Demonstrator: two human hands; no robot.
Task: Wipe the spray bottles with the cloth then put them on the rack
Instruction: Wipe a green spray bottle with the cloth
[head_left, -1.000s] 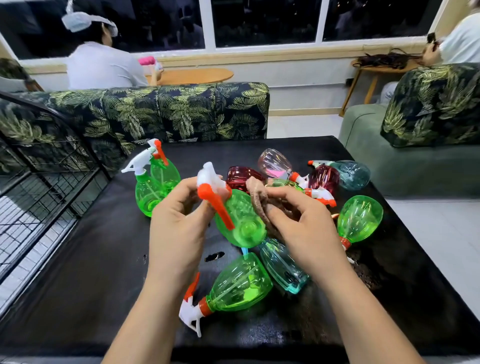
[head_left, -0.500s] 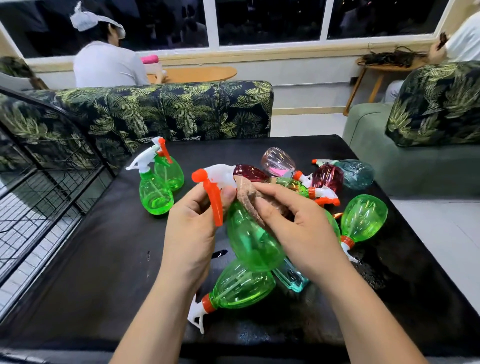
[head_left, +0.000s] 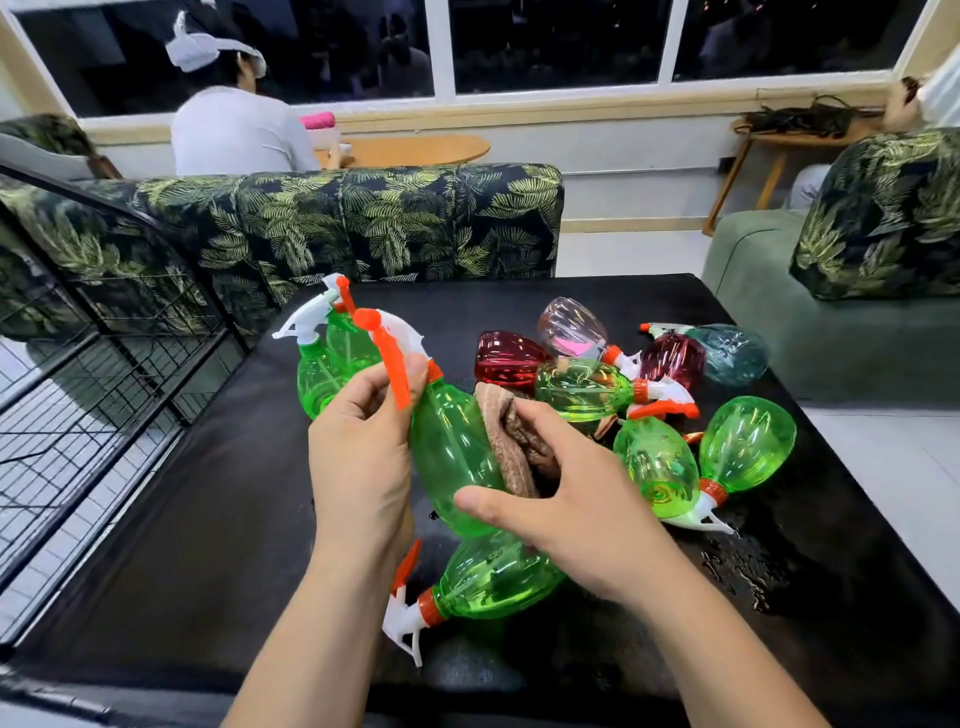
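My left hand (head_left: 363, 447) grips the neck and orange trigger of a green spray bottle (head_left: 452, 447) held above the black table (head_left: 156, 519). My right hand (head_left: 566, 493) holds a brown cloth (head_left: 511, 441) against the bottle's side, thumb under its body. Another green bottle (head_left: 493, 577) lies below my hands. Two green bottles (head_left: 324, 358) stand upright at the left. Several more bottles in green, red, pink and blue (head_left: 654, 395) lie piled at the right. The black wire rack (head_left: 104, 364) stands left of the table.
A leaf-patterned sofa (head_left: 363, 218) runs behind the table, a green armchair (head_left: 831, 312) sits at the right. A person in white (head_left: 234, 124) sits beyond the sofa. Water drops (head_left: 748, 566) spot the table's right side.
The held bottle has turned from base-toward-me to more upright, its trigger head swinging left. My right hand with the cloth slid down its side, thumb now under the body.
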